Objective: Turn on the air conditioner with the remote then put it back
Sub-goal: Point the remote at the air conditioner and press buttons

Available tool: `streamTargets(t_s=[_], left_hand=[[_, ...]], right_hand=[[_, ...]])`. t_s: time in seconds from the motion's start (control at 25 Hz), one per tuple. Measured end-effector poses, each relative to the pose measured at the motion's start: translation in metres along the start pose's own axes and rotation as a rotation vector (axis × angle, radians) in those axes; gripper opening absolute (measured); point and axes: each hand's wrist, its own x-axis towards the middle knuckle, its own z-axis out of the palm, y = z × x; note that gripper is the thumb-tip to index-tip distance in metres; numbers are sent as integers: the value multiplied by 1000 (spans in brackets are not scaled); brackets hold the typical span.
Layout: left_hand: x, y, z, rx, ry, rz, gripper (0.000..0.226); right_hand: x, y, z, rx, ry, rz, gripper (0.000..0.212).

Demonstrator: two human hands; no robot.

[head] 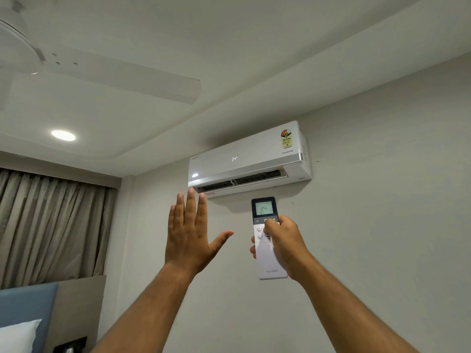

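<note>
Gripping the remote (267,240) upright, the right hand (283,244) has its thumb on the buttons just below the lit screen, which reads 24. The left hand (190,235) is empty, spread flat, palm raised under the air conditioner (244,159), whose panel glows 24 with its flap open. It looks switched on; next comes returning the remote, its home out of view.

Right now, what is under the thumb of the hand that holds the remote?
The right hand holds the remote; its thumb covers the buttons below the display showing 24. Which button it presses is hidden.
</note>
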Motion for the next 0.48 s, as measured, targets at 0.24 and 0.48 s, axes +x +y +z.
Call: streamTargets(t_s=[0.24,0.48], left_hand=[[-1,-1,2,-13,1,-6,102],[-3,-2,6,-12,-11,-17,102]], right_hand=[[2,1,2,-13,-1,9,11],[1,3,3,1,-8,6,7]])
